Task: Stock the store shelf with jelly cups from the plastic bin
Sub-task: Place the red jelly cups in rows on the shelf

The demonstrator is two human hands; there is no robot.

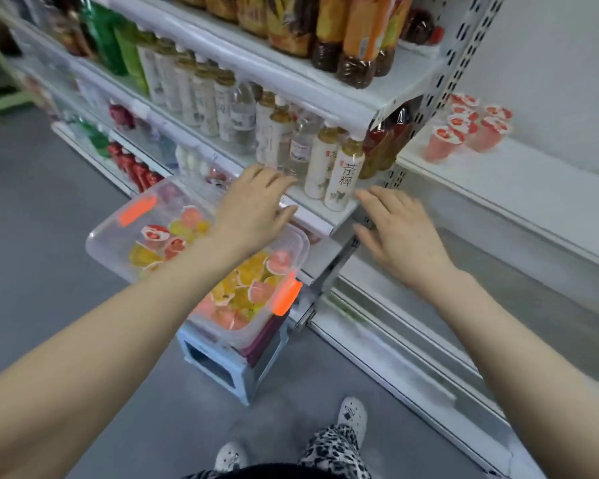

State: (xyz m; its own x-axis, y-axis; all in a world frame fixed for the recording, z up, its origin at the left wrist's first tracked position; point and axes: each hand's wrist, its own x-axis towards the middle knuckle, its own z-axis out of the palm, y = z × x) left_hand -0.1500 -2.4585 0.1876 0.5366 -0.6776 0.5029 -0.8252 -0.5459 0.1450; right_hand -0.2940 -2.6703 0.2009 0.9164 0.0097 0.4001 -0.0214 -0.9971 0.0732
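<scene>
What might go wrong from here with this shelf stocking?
The bin is wider than the small stool under it, so a nudge might tip it. The left hand is close to bottles standing at the shelf edge; a careless reach could knock one off.

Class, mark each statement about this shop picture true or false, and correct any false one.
1. The plastic bin rests on a small stool. True.
2. The left hand grips a jelly cup. False: its fingers are relaxed and hold nothing.
3. On the white shelf at the right stand pink jelly cups. True.
4. The plastic bin is empty. False: it holds yellow and pink jelly cups.
5. The right hand is open and holds nothing. True.
</scene>
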